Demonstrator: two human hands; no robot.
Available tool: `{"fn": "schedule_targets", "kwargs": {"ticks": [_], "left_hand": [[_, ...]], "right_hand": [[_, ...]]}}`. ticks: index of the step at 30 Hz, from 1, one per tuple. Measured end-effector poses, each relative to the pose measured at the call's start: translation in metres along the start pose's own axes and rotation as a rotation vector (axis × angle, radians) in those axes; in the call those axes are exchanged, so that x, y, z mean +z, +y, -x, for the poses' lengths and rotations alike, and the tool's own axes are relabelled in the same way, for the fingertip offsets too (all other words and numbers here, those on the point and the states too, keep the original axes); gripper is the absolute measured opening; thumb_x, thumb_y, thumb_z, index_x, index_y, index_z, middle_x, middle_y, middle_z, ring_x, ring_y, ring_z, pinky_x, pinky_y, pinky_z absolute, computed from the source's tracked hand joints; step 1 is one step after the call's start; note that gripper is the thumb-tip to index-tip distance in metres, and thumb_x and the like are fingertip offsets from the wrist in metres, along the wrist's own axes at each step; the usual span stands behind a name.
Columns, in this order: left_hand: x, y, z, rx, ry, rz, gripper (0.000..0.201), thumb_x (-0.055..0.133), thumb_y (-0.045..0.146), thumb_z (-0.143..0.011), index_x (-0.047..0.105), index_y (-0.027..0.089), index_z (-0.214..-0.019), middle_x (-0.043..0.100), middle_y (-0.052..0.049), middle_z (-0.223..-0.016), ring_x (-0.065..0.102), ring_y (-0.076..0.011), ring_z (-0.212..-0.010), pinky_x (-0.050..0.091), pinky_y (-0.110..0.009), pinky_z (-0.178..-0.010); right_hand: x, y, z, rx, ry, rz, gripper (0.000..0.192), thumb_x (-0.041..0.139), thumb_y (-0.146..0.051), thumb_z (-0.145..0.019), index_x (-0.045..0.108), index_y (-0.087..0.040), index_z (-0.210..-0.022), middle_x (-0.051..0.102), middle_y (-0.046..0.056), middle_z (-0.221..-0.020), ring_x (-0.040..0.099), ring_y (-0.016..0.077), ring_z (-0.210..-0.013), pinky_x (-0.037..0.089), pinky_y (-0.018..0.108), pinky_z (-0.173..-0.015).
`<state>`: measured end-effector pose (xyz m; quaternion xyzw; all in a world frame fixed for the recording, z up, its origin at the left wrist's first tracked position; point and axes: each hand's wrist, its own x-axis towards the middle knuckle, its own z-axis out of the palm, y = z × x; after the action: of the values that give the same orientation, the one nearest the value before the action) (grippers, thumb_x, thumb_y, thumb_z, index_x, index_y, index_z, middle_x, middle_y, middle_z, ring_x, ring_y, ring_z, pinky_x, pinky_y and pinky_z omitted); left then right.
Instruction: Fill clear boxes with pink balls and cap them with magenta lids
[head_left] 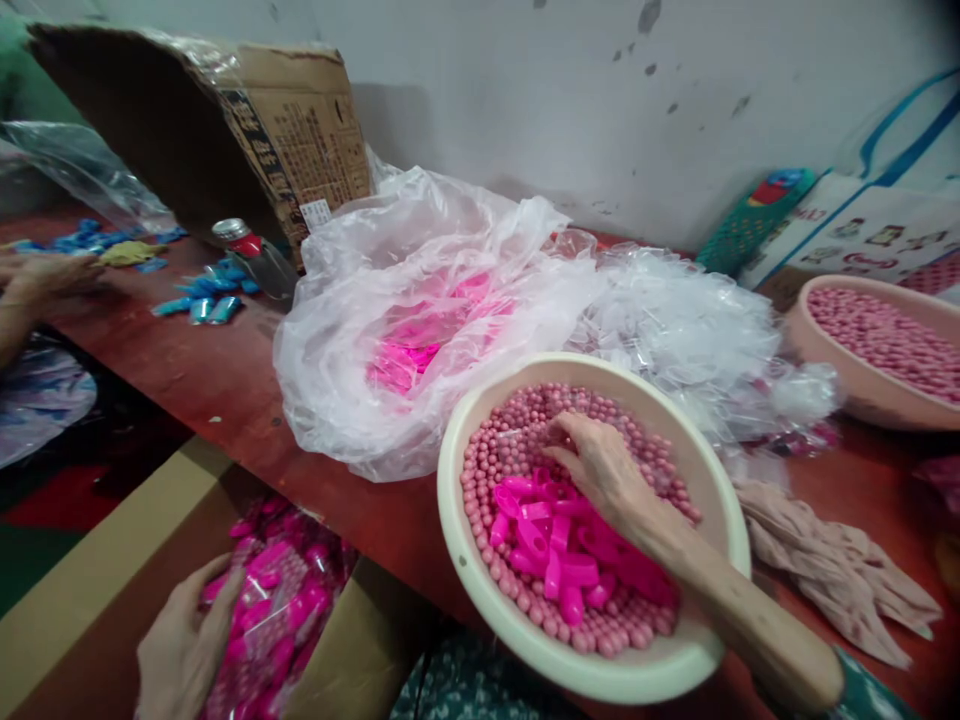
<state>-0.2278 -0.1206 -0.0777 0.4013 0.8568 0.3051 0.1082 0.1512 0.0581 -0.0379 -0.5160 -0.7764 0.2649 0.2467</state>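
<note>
My right hand (pixel 600 465) is over a cream basin (pixel 452 500), its fingers bent and thumb a little apart, just above the pink beads (pixel 495 580). A heap of bright pink plastic pieces (pixel 555 540) lies on the beads beside that hand. Something clear, like thin plastic film, shows on the beads near my fingertips. Down at the lower left, my left hand (pixel 187 635) rests against clear packets of pink pieces and beads (pixel 277 600) inside a cardboard box (pixel 112 590). Its thumb and fingers are apart; some fingertips are hidden.
A clear plastic bag of pink pieces (pixel 427 330) and a pile of clear bags (pixel 675 320) lie behind the basin. Right are another bead basin (pixel 862 390) and a beige cloth (pixel 832 560). Another person's hand (pixel 45 280), blue pieces (pixel 210 290) and a bottle (pixel 259 260) are left.
</note>
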Motion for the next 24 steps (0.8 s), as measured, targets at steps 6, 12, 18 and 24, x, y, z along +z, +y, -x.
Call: {"fn": "schedule_targets", "kwargs": {"ticks": [6,12,18,24], "left_hand": [[0.01,0.141,0.032,0.129,0.058,0.297,0.019,0.062,0.034,-0.076,0.066,0.023,-0.091,0.069,0.001,-0.094,0.063,-0.0213,-0.092,0.046,-0.032,-0.093],[0.064,0.229,0.039,0.363,-0.728,0.653,0.051,0.067,0.026,-0.074,0.051,0.019,-0.122,0.059,-0.008,-0.118,0.055,-0.0223,-0.11,0.045,-0.032,-0.094],[0.094,0.245,0.04,0.114,-1.259,0.895,0.045,0.059,0.014,-0.076,0.05,0.017,-0.12,0.062,-0.005,-0.096,0.061,-0.0126,-0.075,0.05,-0.025,-0.068],[0.094,0.237,0.041,-0.009,-1.329,0.936,0.04,0.062,0.012,-0.071,0.054,0.013,-0.11,0.063,-0.005,-0.087,0.062,-0.0138,-0.065,0.048,-0.024,-0.06]], "right_hand": [[-0.023,-0.011,-0.003,0.014,0.02,-0.122,0.019,0.054,-0.027,-0.081,0.06,-0.018,-0.065,0.061,0.001,-0.064,0.053,0.0157,-0.061,0.038,0.028,-0.058],[-0.037,-0.028,0.018,0.023,-0.021,-0.413,0.019,0.059,-0.033,-0.081,0.062,-0.017,-0.07,0.061,-0.001,-0.065,0.053,0.0134,-0.062,0.039,0.025,-0.057],[-0.043,-0.025,0.029,-0.028,-0.155,-0.544,0.017,0.058,-0.029,-0.083,0.064,-0.018,-0.095,0.066,0.002,-0.086,0.06,0.0166,-0.08,0.044,0.027,-0.071],[-0.048,-0.009,0.027,-0.081,-0.417,-0.572,0.018,0.063,-0.029,-0.079,0.067,-0.02,-0.094,0.066,-0.001,-0.085,0.06,0.0144,-0.08,0.045,0.023,-0.073]]}}
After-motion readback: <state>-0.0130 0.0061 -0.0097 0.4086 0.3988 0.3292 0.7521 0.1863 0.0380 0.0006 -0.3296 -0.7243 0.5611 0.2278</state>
